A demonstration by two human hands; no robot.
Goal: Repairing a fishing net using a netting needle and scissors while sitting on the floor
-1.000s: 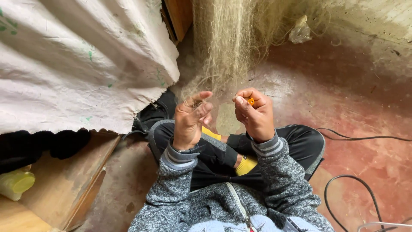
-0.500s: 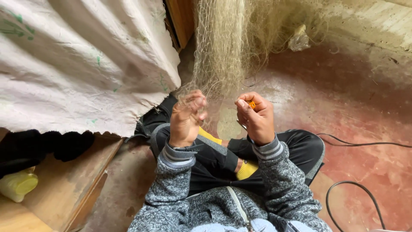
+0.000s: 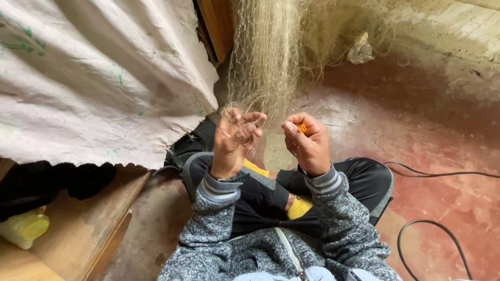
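A pale, fine-meshed net hangs down in front of me, bunched into a long hank. My left hand is raised into its lower edge, fingers hooked through the mesh strands. My right hand is closed around a small orange tool, only its tip showing between thumb and fingers, close to the net's bottom. I sit cross-legged in black trousers and a grey knitted jacket, with yellow socks showing.
A white cloth sheet drapes over something at the left. A wooden board and a yellow-capped bottle lie at lower left. Black cables run over the red concrete floor at the right.
Both hands stay at the net's lower edge. My left fingers have spread and shifted slightly in the mesh; the right hand keeps the orange tool.
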